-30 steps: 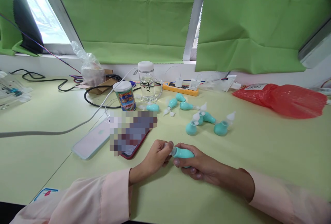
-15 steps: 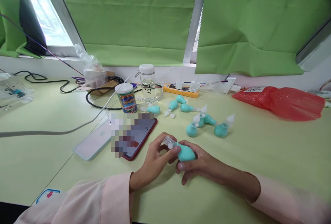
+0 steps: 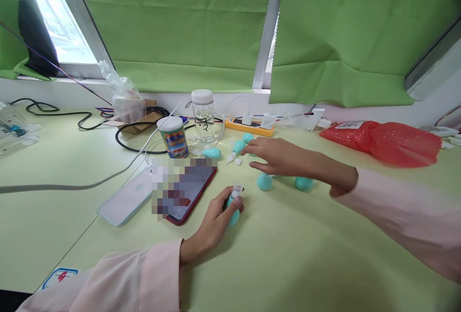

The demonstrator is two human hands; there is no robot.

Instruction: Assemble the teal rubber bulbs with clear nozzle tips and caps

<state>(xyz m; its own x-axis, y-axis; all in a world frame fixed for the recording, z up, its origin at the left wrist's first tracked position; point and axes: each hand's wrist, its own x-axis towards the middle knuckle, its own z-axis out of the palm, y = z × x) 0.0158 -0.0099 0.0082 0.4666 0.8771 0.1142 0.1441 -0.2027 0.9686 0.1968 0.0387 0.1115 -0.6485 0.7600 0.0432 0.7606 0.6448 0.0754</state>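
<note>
My left hand [image 3: 219, 213] is closed around a teal bulb [image 3: 234, 217] with a clear plastic tip at its top, low over the table. Reaching forward, my right hand [image 3: 268, 156] has its fingers apart and holds nothing. Its fingertips are close to a teal bulb [image 3: 238, 147] and a small white cap [image 3: 238, 162]. Another teal bulb [image 3: 212, 153] lies farther left. Below my right hand and wrist stand two more bulbs, one at the left [image 3: 264, 182] and one at the right [image 3: 304, 184]; their upper parts are hidden.
Two phones, one pale [image 3: 126, 197] and one red-edged [image 3: 192, 197], lie left of my left hand. Behind them are a patterned can [image 3: 173, 139], a clear jar [image 3: 204, 122] and cables. An orange power strip [image 3: 252, 128] and a red bag [image 3: 382, 143] are farther back.
My right hand has let go of the teal bulb and moved forward over the other bulbs, its fingers now apart. My left hand keeps the bulb, now turned more upright.
</note>
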